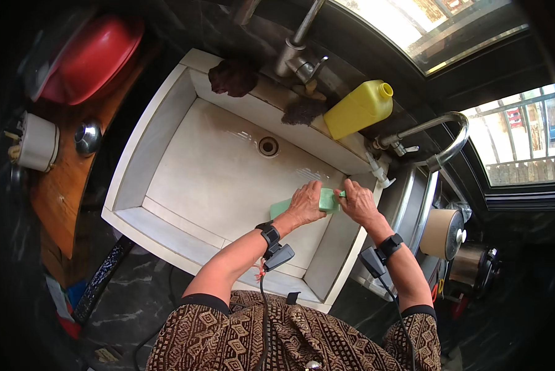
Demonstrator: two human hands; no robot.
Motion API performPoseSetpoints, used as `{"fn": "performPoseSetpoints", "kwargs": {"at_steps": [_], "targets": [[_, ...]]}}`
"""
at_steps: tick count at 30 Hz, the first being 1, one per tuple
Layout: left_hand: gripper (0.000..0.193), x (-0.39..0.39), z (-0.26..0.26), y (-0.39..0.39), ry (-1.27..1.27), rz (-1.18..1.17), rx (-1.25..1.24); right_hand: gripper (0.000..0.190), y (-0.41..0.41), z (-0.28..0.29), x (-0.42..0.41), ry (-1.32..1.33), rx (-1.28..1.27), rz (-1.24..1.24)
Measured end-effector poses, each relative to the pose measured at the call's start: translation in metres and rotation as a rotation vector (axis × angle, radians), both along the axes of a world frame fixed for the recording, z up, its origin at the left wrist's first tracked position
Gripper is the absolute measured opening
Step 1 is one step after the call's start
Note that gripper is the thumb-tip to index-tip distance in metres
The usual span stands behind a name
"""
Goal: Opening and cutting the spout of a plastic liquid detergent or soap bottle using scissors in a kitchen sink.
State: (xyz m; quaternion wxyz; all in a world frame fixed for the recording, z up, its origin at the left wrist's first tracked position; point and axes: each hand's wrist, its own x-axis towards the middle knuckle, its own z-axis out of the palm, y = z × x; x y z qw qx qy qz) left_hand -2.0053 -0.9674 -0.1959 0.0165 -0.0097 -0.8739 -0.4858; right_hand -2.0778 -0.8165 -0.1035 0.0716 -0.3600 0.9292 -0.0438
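Note:
A pale green plastic container (329,200) is held low over the right part of a white sink (240,153). My left hand (306,204) grips its body from above. The container's other end (280,208) shows to the left of that hand. At its right end, my right hand (358,203) pinches a small green part; whether this is a cap or a handle, I cannot tell. Above the right hand, a white pump top (379,171) rests at the sink's back right corner. A yellow plastic jug (358,110) leans on the back ledge.
Two metal faucets, one upright (290,58) and one curved (444,139), rise behind the sink. Dark cloths (233,78) lie on its back rim. At left, a wooden board (64,195) bears a red basin (96,60). Pots (439,234) stand at right. Cables run from both wrists.

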Motion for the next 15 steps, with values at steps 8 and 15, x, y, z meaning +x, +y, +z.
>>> {"fn": "performPoseSetpoints", "kwargs": {"at_steps": [8, 15], "targets": [[0.057, -0.004, 0.0, -0.001, 0.006, -0.022, 0.04, 0.036, 0.019, 0.019, -0.01, -0.647, -0.175, -0.248], [0.052, -0.008, 0.038, -0.022, -0.047, -0.131, 0.072, 0.046, 0.032, 0.038, 0.003, -0.66, -0.351, -0.135]]}}
